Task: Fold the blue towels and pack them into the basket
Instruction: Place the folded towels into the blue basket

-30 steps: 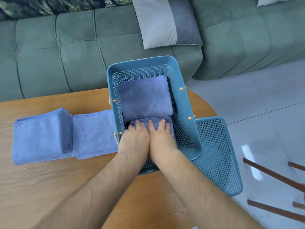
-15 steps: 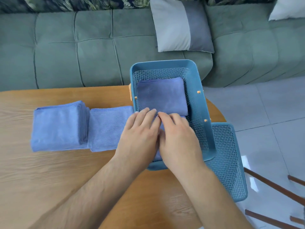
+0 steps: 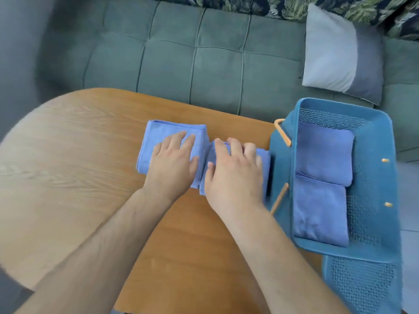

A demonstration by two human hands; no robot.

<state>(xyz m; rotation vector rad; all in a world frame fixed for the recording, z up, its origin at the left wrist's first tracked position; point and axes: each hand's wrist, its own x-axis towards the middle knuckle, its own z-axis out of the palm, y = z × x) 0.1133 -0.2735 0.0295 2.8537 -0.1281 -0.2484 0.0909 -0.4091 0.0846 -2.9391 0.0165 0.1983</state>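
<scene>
Head view: at frame centre our left hand (image 3: 172,164) lies flat with spread fingers on the towel stack (image 3: 149,141). Our right hand (image 3: 233,171) lies flat on a folded towel (image 3: 264,168) just beside the basket (image 3: 390,168) at right, which holds two towels (image 3: 324,155). We see a green sofa (image 3: 192,64) and a cushion (image 3: 335,53) above.

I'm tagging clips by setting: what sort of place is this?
Probably a home living room: a tufted green sofa with a grey-and-white cushion stands just behind the wooden table, and leaf-print fabric shows along the sofa's top.
</scene>
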